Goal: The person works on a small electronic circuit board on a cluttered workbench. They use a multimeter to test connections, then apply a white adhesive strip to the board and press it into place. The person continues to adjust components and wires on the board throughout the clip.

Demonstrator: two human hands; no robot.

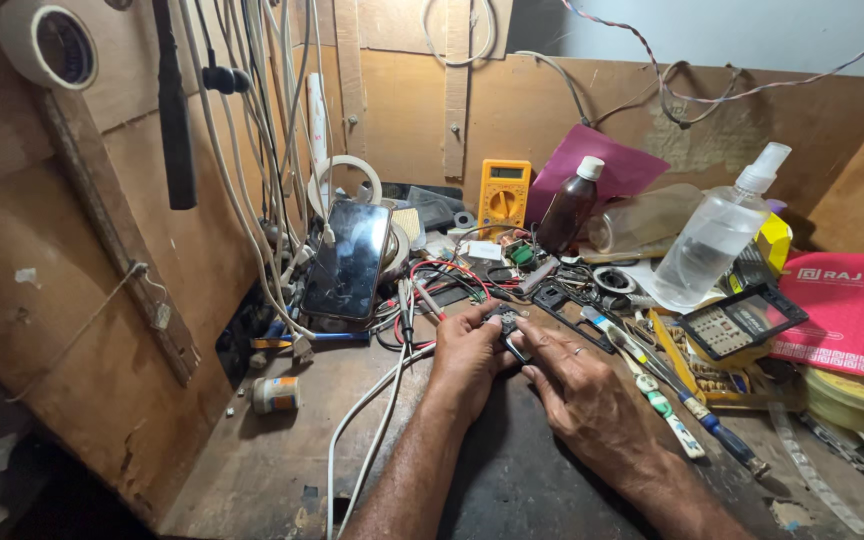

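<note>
Both hands meet mid-bench: my left hand [467,355] and right hand [577,385] pinch a small dark circuit part [505,320] between closed fingertips. Yellow multimeter [503,197] stands against the wooden bench's [272,470] back edge.

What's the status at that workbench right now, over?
Left hand and right hand both pinching a small dark part. Wires and screwdriver crowd close by.

Bare forearms, no sleeves; a thin ring [576,351] on one right-hand finger.
</note>
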